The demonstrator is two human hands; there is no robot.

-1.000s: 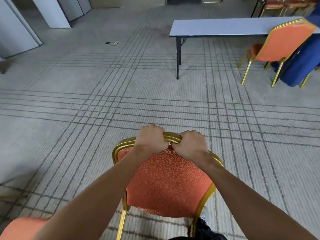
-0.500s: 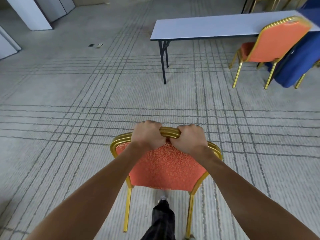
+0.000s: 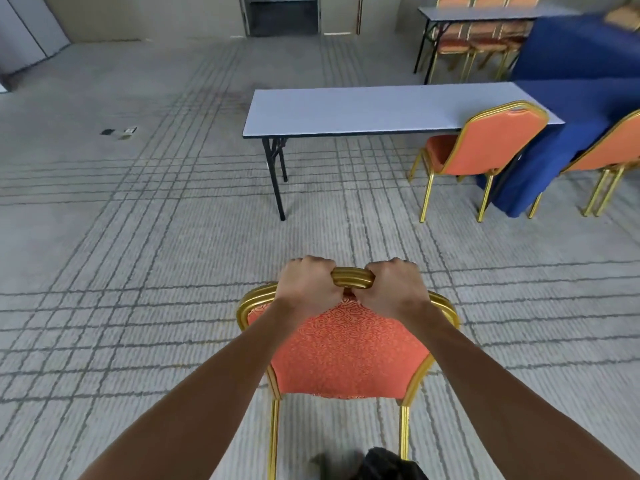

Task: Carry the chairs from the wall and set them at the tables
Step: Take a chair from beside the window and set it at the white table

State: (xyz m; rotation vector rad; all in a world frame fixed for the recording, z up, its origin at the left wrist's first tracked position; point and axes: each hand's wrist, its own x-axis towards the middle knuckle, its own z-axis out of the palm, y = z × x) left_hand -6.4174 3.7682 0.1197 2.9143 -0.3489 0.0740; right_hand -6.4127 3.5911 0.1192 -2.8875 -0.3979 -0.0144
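Observation:
An orange padded chair (image 3: 349,355) with a gold frame is in front of me, its back facing me. My left hand (image 3: 306,285) and my right hand (image 3: 393,289) both grip the top rail of its backrest, side by side. Ahead stands a long grey folding table (image 3: 346,110) with black legs. A second orange chair (image 3: 485,147) stands at that table's right end. A third orange chair (image 3: 613,154) shows partly at the right edge.
A blue cloth (image 3: 561,161) hangs over the table's right part. A farther table (image 3: 485,12) with several orange chairs stands at the back right. A dark doorway (image 3: 282,15) is at the back. Small objects (image 3: 119,131) lie on the carpet at left.
I have walked forward with the chair held by its backrest. The grey table and the chair beside it now appear nearer and more centred. Both hands keep their grip.

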